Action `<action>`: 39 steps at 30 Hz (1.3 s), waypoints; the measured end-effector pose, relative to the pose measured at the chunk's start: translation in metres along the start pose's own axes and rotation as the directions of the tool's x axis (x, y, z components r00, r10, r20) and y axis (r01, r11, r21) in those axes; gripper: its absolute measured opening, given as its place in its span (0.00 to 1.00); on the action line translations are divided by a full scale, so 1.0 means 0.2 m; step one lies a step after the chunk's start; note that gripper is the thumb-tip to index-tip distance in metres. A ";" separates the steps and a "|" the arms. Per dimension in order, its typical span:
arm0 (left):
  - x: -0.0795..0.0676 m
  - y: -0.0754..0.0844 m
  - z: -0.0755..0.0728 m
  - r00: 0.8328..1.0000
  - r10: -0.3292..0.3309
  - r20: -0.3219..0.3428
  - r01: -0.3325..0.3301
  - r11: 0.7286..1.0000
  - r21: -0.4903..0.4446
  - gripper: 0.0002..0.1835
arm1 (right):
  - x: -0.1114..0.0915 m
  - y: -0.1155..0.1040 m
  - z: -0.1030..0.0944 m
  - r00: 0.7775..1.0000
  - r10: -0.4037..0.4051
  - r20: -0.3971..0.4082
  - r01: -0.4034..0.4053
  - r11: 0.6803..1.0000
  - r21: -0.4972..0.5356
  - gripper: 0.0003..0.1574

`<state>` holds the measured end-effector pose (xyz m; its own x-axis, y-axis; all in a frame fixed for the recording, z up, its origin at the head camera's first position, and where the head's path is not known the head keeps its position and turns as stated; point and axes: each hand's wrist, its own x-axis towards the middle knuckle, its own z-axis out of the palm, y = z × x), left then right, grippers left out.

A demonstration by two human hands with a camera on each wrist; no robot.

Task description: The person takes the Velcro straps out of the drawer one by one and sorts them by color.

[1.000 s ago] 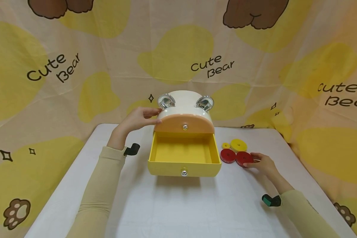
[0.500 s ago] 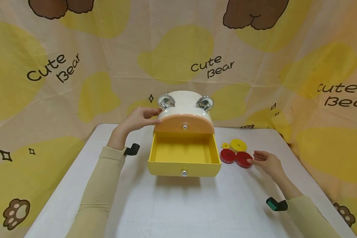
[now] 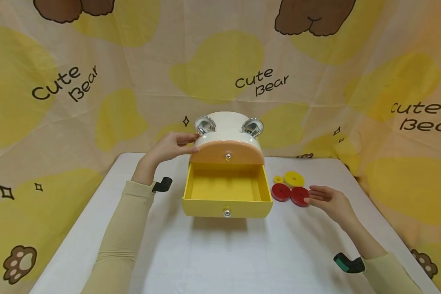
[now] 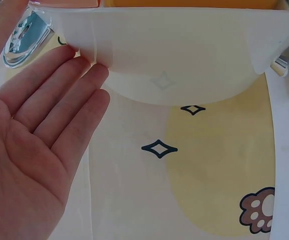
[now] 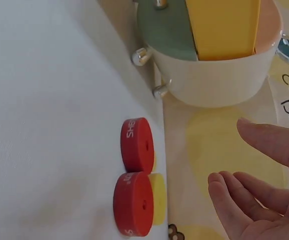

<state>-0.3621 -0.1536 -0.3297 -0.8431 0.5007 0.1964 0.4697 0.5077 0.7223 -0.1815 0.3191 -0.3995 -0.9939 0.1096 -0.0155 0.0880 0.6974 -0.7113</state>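
Note:
My left hand [image 3: 167, 148] rests its fingertips on the left side of a white mini drawer cabinet [image 3: 226, 124] with silver ears. In the left wrist view its fingers [image 4: 59, 95] are straight, tips at the cabinet's wall. A yellow drawer [image 3: 206, 208] is pulled out below the peach top drawer [image 3: 211, 152]. To the right lie two red rolls [image 3: 280, 192] with centre holes, a large yellow roll [image 3: 294, 179] and a small yellow one [image 3: 278, 179]. Beside the right-hand red roll [image 5: 139, 205], my right hand [image 3: 332, 204] hovers, thumb and fingers spread apart, holding nothing.
A white cloth [image 3: 257, 257] covers the table. Bear-print fabric [image 3: 213, 65] hangs behind it and along both sides. The pulled-out drawer juts forward over the tabletop. A green drawer front [image 5: 167, 30] shows low on the cabinet in the right wrist view.
My right hand has let go of the right-hand red roll and drawn back slightly to the right, its wrist moving toward me. The left hand and the cabinet stay put.

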 end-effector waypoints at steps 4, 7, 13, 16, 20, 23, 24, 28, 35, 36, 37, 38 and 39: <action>0.00 0.00 0.00 1.000 -0.007 0.000 0.007 1.000 0.000 0.37 | -0.05 -0.06 0.01 0.999 -0.036 -0.003 0.036 0.999 0.009 0.42; 0.00 -0.01 0.00 1.000 -0.006 -0.001 0.006 1.000 -0.003 0.37 | -0.08 -0.10 0.02 0.998 -0.058 -0.002 0.058 0.998 0.020 0.41; 0.00 -0.01 0.00 1.000 -0.006 -0.003 0.006 1.000 -0.011 0.37 | -0.12 -0.18 0.04 0.995 -0.098 0.005 0.098 0.995 0.025 0.37; -0.01 -0.01 0.00 1.000 -0.010 -0.005 0.010 1.000 -0.013 0.37 | -0.14 -0.21 0.05 0.993 -0.118 0.013 0.117 0.992 0.035 0.36; -0.01 0.00 0.00 1.000 -0.012 -0.006 0.012 1.000 -0.016 0.37 | -0.16 -0.25 0.07 0.989 -0.142 0.034 0.139 0.988 0.071 0.34; -0.01 0.00 0.00 1.000 -0.013 -0.005 0.013 1.000 -0.017 0.37 | -0.17 -0.28 0.08 0.986 -0.159 0.051 0.153 0.983 0.103 0.33; -0.01 -0.01 0.00 1.000 -0.013 -0.005 0.013 1.000 -0.017 0.37 | -0.18 -0.29 0.08 0.985 -0.164 0.054 0.158 0.981 0.113 0.33; -0.01 -0.01 0.00 1.000 -0.013 -0.007 0.013 1.000 -0.016 0.37 | -0.20 -0.33 0.09 0.981 -0.181 0.072 0.170 0.975 0.142 0.31; -0.01 0.00 0.00 1.000 -0.012 -0.006 0.012 1.000 -0.012 0.38 | -0.24 -0.40 0.11 0.973 -0.209 0.100 0.184 0.959 0.215 0.28; -0.01 0.00 0.00 1.000 -0.012 -0.006 0.011 1.000 -0.011 0.38 | -0.24 -0.41 0.11 0.971 -0.214 0.104 0.187 0.957 0.220 0.28; -0.01 0.00 0.00 1.000 -0.011 -0.007 0.011 1.000 -0.010 0.38 | -0.24 -0.42 0.12 0.969 -0.221 0.108 0.193 0.956 0.223 0.27; -0.01 0.01 0.00 1.000 -0.011 -0.008 0.011 1.000 -0.008 0.38 | -0.25 -0.43 0.12 0.967 -0.226 0.114 0.197 0.955 0.224 0.26; -0.01 0.01 0.00 1.000 -0.012 -0.009 0.012 1.000 -0.008 0.37 | -0.25 -0.44 0.13 0.966 -0.230 0.121 0.199 0.954 0.226 0.26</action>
<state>-0.3599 -0.1538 -0.3289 -0.8511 0.4879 0.1940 0.4576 0.5080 0.7297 -0.1420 0.2336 -0.3546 -0.9880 -0.1407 0.0636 -0.1291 0.5267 -0.8402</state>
